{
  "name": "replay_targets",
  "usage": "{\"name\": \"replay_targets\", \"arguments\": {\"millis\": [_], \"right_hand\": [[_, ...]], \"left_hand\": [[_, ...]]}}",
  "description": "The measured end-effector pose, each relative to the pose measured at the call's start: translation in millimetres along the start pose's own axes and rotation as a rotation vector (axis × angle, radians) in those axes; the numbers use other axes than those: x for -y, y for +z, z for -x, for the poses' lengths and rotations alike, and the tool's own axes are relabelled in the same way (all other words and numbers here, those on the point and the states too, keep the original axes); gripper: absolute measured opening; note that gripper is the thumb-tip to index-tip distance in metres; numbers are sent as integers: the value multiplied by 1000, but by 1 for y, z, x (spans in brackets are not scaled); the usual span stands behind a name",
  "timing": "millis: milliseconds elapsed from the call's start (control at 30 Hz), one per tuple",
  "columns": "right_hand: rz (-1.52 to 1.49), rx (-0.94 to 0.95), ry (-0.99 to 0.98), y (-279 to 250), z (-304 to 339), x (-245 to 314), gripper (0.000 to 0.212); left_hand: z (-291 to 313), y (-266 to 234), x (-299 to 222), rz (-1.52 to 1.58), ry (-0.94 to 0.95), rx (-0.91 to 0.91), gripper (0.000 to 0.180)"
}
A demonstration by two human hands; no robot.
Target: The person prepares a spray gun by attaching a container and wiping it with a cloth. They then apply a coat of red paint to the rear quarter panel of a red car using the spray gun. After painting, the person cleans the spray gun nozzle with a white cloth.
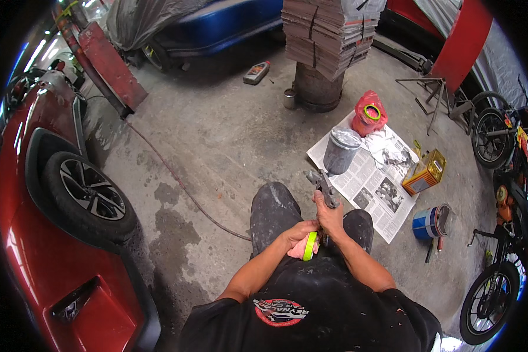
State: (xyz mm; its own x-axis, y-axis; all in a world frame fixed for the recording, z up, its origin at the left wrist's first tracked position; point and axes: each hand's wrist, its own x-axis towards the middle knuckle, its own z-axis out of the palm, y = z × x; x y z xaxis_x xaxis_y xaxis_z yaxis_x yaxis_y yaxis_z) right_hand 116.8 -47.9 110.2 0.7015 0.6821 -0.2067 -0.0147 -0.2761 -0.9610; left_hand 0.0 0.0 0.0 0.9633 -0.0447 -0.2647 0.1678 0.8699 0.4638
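My right hand (pixel 330 218) is closed around a grey metal spray gun (pixel 324 186), its head pointing up and away over the gap between my knees. Close against it, my left hand (pixel 300 231) has its fingers bent in at the lower end of the gun's handle; what they grip is hidden. A pink cloth (pixel 298 249) and a bright yellow-green ring (pixel 310 246) lie just under my left hand at my lap. A thin hose (pixel 185 186) crosses the floor from the left and passes out of sight behind my left knee.
Spread newspaper (pixel 375 220) carries a grey lidded can (pixel 341 149) and a red plastic bag (pixel 369 111). Nearby stand a yellow tin (pixel 425 171) and a blue can (pixel 429 223). A red car (pixel 94 293) is left, motorcycles (pixel 493 293) right, stacked newspapers (pixel 328 35) ahead.
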Motion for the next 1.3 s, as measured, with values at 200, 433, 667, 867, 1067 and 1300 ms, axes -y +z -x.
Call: {"name": "replay_targets", "arguments": {"millis": [200, 433, 667, 867, 1067, 1300], "right_hand": [[-7, -22, -108, 4, -2, -3, 49], [-24, 6, -96, 2, 5, 11, 47], [9, -10, -53, 1, 4, 8, 46], [32, -4, -81, 1, 3, 6, 49], [-2, -27, -54, 0, 4, 11, 48], [45, -12, -28, -4, -3, 14, 48]], "left_hand": [[5, 10, -9, -2, -13, -20, 31], [2, 12, -7, -13, 0, -2, 33], [6, 18, -12, -47, -19, -26, 35], [5, 13, -7, 17, -5, -3, 36], [5, 14, -7, -18, 14, 34, 37], [65, 37, -54, -263, 376, -402, 34]]}}
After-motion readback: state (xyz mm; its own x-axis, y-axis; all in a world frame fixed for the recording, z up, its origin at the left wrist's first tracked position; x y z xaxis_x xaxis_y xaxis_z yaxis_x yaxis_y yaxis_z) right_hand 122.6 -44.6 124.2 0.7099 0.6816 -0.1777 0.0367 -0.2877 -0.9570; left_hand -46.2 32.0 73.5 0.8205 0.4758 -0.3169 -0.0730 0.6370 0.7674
